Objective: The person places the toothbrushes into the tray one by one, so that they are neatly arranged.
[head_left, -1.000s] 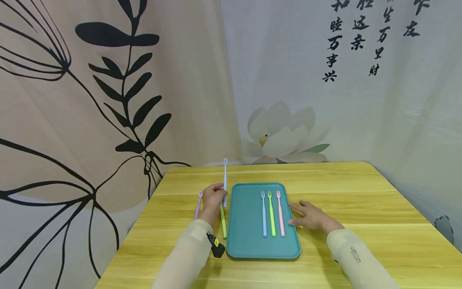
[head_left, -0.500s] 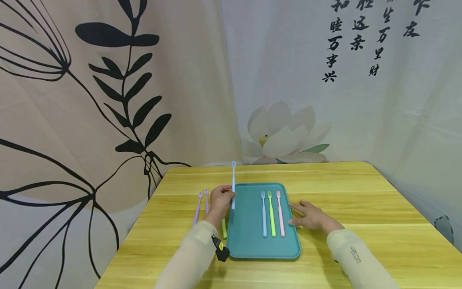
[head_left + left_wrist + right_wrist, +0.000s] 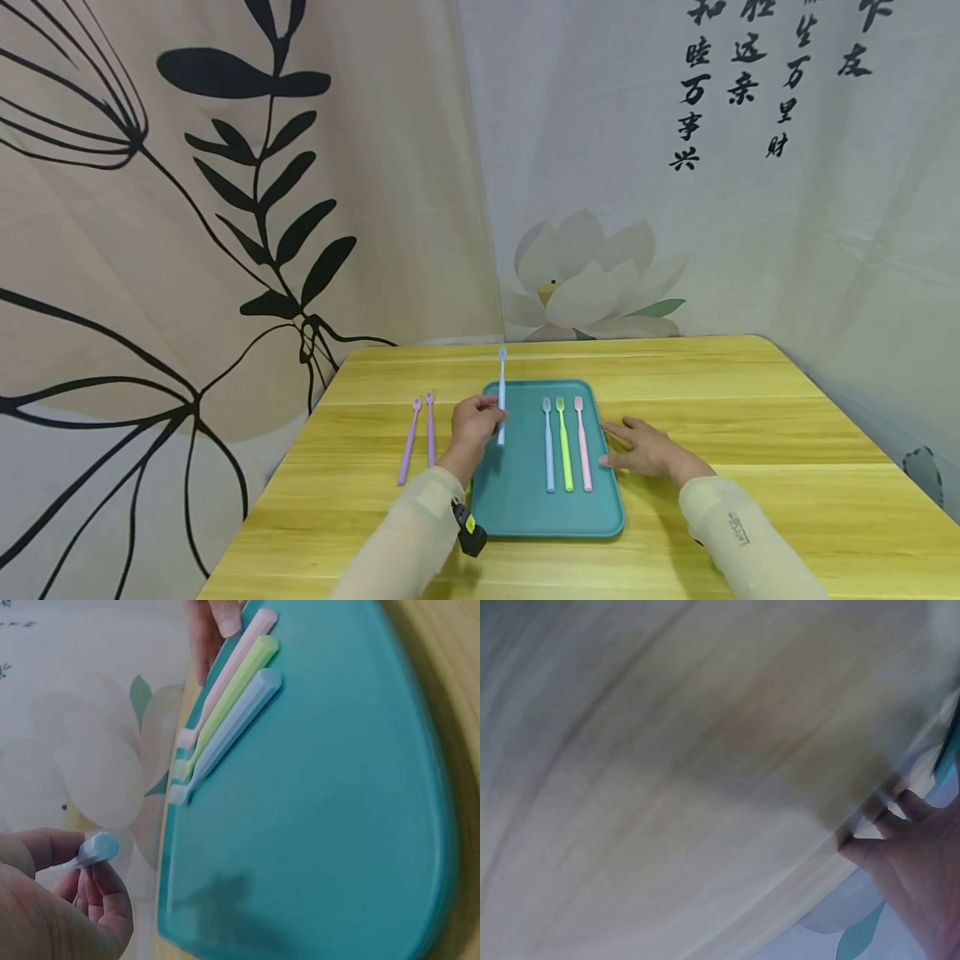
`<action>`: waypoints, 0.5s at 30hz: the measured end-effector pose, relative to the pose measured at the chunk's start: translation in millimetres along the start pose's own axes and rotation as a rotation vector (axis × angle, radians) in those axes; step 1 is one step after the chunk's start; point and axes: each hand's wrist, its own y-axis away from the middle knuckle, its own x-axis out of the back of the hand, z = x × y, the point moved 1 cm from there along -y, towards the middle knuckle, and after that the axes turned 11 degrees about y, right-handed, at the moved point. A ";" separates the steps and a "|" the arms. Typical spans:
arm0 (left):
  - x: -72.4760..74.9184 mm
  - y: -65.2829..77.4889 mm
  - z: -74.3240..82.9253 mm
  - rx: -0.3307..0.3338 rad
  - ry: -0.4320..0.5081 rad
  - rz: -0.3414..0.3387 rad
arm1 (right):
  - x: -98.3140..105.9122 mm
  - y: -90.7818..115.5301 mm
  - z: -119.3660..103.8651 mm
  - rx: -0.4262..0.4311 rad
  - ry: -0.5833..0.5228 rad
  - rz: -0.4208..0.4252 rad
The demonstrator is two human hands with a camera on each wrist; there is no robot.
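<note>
Pinched between the thumb and fingers of my left hand [image 3: 472, 427] is a light blue toothbrush [image 3: 502, 385], head up, above the left side of a teal tray [image 3: 517, 518]. In the left wrist view the end of its handle [image 3: 101, 847] points at the camera. A blue toothbrush [image 3: 549, 454], a yellow-green toothbrush [image 3: 565, 454] and a pink toothbrush [image 3: 583, 454] lie side by side in the tray, heads to the back. My right hand [image 3: 648, 450] rests at the tray's right edge with its fingers spread and relaxed.
Left of the tray, two purple toothbrushes, an outer one [image 3: 408, 446] and an inner one [image 3: 431, 427], lie on the wooden table [image 3: 712, 533]. My left forearm hides most of a green toothbrush beside the tray. A printed curtain [image 3: 390, 208] hangs behind the table.
My left hand has carried the light blue toothbrush rightward from beside the tray to over its left part, uncovering the purple toothbrushes and covering the green one. My right hand has stayed still.
</note>
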 end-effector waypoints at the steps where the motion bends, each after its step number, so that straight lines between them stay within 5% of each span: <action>1: -0.6 0.9 -0.6 0.004 -0.004 -0.005 | 0.0 -0.1 -0.2 0.000 0.000 0.000; 15: -9.4 12.2 -11.6 0.024 -0.054 -0.029 | 0.1 0.5 -0.9 -0.004 -0.013 -0.004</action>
